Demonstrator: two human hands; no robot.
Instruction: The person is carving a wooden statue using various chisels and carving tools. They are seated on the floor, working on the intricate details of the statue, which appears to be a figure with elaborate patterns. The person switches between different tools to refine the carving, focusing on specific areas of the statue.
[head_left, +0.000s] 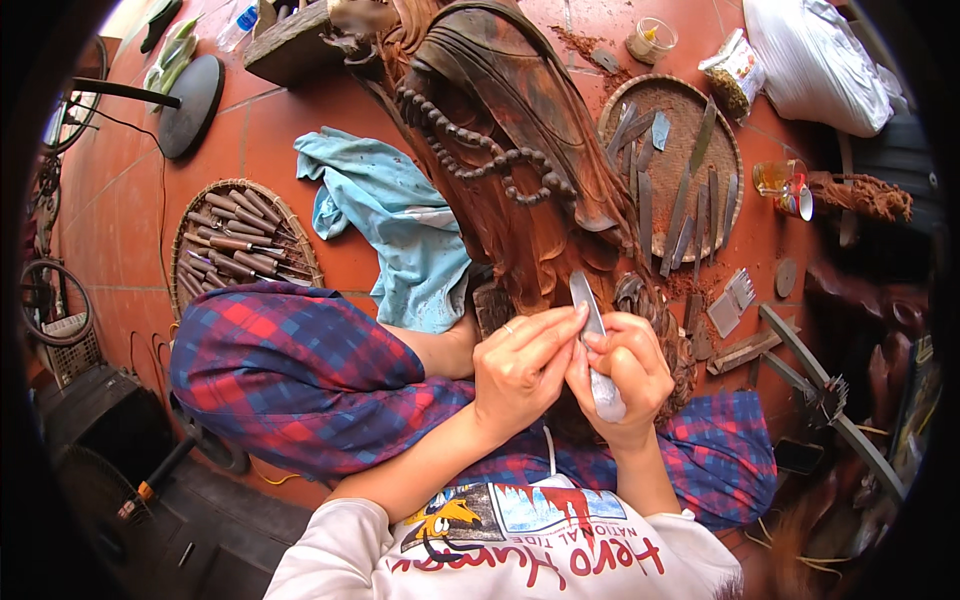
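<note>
My right hand (632, 375) is closed around the pale lower end of a flat file (584, 290), whose grey, round-tipped blade points away from me. The thumb and fingertips of my left hand (522, 360) pinch the blade from the other side, just below its tip. The tip is over the lower part of a dark reddish-brown wood carving (500, 90) with draped folds and a carved string of beads (490, 150). The carving lies on the floor and reaches toward my lap. Whether the file touches the wood I cannot tell.
A round basket (180, 235) of wooden-handled carving tools stands at left, by a light-blue cloth (400, 215). At right, a woven tray (735, 150) holds flat metal strips. Beyond are a glass (775, 178), a white sack (815, 60) and a metal bar frame (850, 430).
</note>
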